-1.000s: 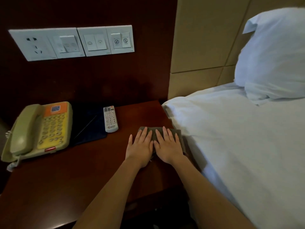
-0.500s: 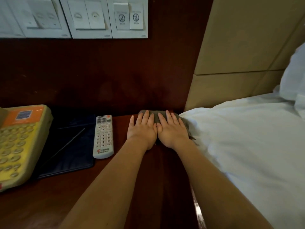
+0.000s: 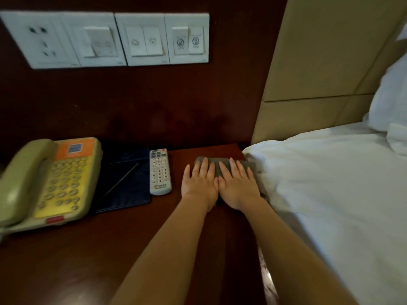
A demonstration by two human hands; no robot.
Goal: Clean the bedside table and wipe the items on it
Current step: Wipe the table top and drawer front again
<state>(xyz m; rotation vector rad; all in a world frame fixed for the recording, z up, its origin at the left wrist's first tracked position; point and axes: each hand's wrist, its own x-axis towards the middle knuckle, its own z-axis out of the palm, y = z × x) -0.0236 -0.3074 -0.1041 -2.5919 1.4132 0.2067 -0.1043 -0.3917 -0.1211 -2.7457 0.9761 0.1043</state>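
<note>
A folded grey cloth (image 3: 222, 162) lies on the dark wooden bedside table (image 3: 66, 260), near its back right corner. My left hand (image 3: 200, 183) and my right hand (image 3: 239, 186) press flat on the cloth side by side, fingers straight. Only the cloth's far edge and right end show past my fingers. To the left lie a white remote control (image 3: 160, 172), a dark blue folder (image 3: 125, 179) with a pen (image 3: 120, 182) on it, and a beige and yellow telephone (image 3: 47, 183).
A white bed sheet (image 3: 330, 194) butts against the table's right edge, with a pillow (image 3: 389, 102) behind. A dark wood wall panel carries a white socket and switch plate (image 3: 105, 39). A beige padded headboard (image 3: 319, 62) stands at the right.
Both hands slid the cloth away to the table's back edge, then drew it back toward me a little. The camera leaned in and pulled back.
</note>
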